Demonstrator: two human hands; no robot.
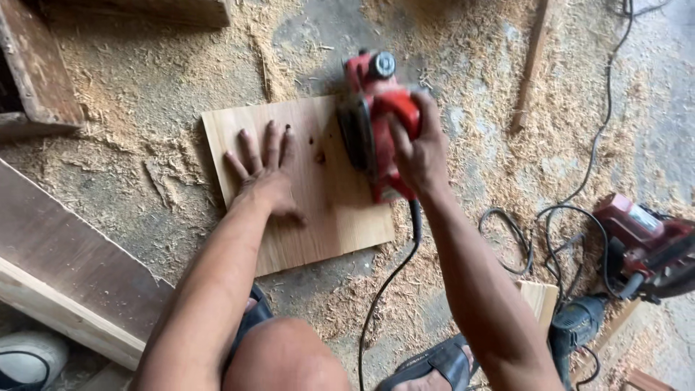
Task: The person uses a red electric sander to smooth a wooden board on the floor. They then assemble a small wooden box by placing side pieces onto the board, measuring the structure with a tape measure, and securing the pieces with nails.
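A light wooden board (340,224) lies flat on a sawdust-covered floor. My left hand (264,170) presses flat on the board's left half, fingers spread. My right hand (418,148) grips the handle of a red electric planer (373,108), which rests on the board's right edge. The planer's black cord (391,279) trails back toward me between my legs.
A second red power tool (648,242) sits at the right among tangled black cables (550,239). A dark drill-like tool (575,326) lies beside a small wood block (539,297). Long planks (65,268) lie at left, a wooden beam (36,65) top left, a thin stick (532,65) top right.
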